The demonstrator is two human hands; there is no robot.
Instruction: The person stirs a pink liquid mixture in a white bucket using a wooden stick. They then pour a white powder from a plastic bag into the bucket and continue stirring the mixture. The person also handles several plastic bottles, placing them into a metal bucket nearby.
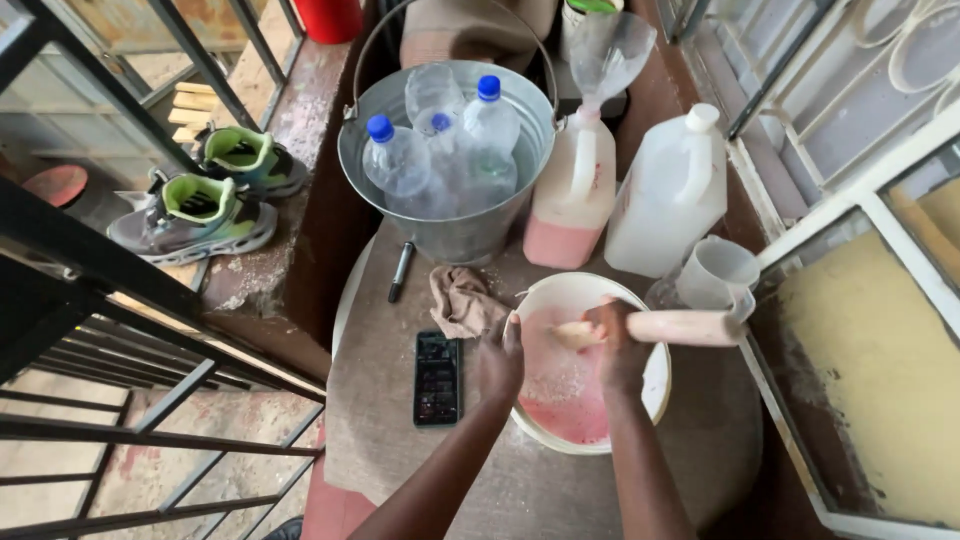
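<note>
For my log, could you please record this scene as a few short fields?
Left hand: on the rim of the white basin
Right hand: grips a wooden stick over the basin
Basin contents: pink liquid
Beside basin: phone, brown rag
Behind: metal bucket of bottles, two jugs

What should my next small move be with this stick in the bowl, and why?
Probably keep the left hand steadying the bowl rim and sweep the stick in the right hand down toward the near side. The pink liquid pools there, while the stick's tip sits higher up, near the bowl's middle.
</note>
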